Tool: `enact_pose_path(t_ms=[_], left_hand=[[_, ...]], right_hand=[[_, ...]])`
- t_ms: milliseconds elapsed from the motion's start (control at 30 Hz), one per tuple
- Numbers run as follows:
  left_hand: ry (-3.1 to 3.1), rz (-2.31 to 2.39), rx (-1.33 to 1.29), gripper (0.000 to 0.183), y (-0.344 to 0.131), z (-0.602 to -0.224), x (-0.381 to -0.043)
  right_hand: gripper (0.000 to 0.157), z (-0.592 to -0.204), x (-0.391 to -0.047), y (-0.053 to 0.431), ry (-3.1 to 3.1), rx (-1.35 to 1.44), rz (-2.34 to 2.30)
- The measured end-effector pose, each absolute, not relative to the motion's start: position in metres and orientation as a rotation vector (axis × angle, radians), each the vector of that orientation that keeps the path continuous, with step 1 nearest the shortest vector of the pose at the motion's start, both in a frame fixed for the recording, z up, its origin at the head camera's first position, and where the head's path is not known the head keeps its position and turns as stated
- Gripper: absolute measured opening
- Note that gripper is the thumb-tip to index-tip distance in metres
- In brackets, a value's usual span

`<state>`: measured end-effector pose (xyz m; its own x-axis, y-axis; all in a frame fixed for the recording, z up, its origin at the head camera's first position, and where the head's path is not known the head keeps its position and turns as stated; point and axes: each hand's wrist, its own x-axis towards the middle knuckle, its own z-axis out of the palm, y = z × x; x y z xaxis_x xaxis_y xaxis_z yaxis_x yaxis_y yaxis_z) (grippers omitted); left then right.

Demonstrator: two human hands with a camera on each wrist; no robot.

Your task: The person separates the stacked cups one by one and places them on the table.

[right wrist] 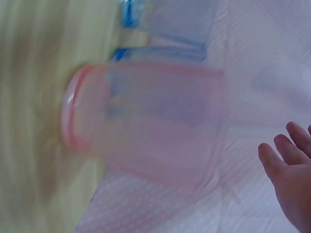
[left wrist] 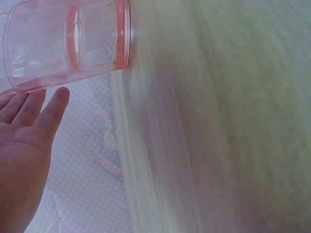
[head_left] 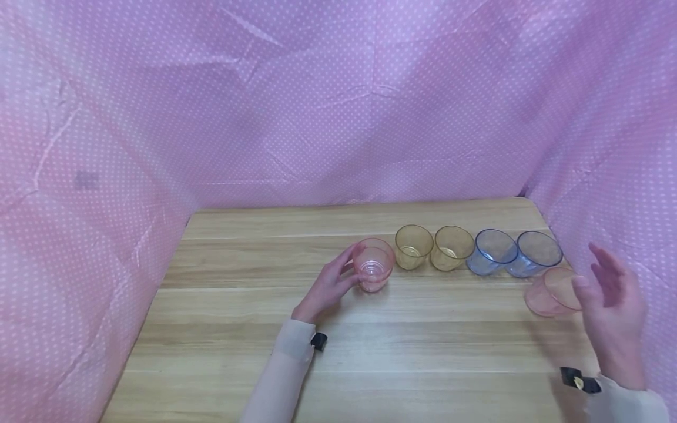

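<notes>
My left hand (head_left: 330,286) holds a clear pink cup (head_left: 373,271) upright near the middle of the table, thumb across its near side and fingers on its far left. In the left wrist view the fingers (left wrist: 52,112) touch the side of that cup (left wrist: 43,43), whose base is at the wood. At the right edge, my right hand (head_left: 613,314) is raised with fingers spread beside a second pink cup (head_left: 550,294). The right wrist view shows a gap between this hand (right wrist: 291,174) and that cup (right wrist: 155,121), which looks blurred.
Two amber cups (head_left: 414,249) and two blue cups (head_left: 492,254) stand in a row between the pink ones. They are on a light wooden table (head_left: 238,341). Pink dotted cloth (head_left: 317,117) walls the table's back and both sides, close to the right hand.
</notes>
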<state>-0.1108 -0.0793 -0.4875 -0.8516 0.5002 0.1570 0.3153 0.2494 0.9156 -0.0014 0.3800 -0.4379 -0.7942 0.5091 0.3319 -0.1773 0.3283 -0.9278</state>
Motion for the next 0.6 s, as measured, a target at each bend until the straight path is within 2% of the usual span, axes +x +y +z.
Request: enact_pose_path(t_ms=[300,600], left_hand=[[2.344,1.664,0.754,0.074,-0.079,-0.487,-0.11],[2.323,1.687,0.75,0.073,-0.08,-0.488,-0.11]], right_hand=[[0.056,-0.434,-0.015,0.344,-1.671,0.263,1.85],[0.064,-0.431,-0.027,0.303,-1.805,0.47,1.875]])
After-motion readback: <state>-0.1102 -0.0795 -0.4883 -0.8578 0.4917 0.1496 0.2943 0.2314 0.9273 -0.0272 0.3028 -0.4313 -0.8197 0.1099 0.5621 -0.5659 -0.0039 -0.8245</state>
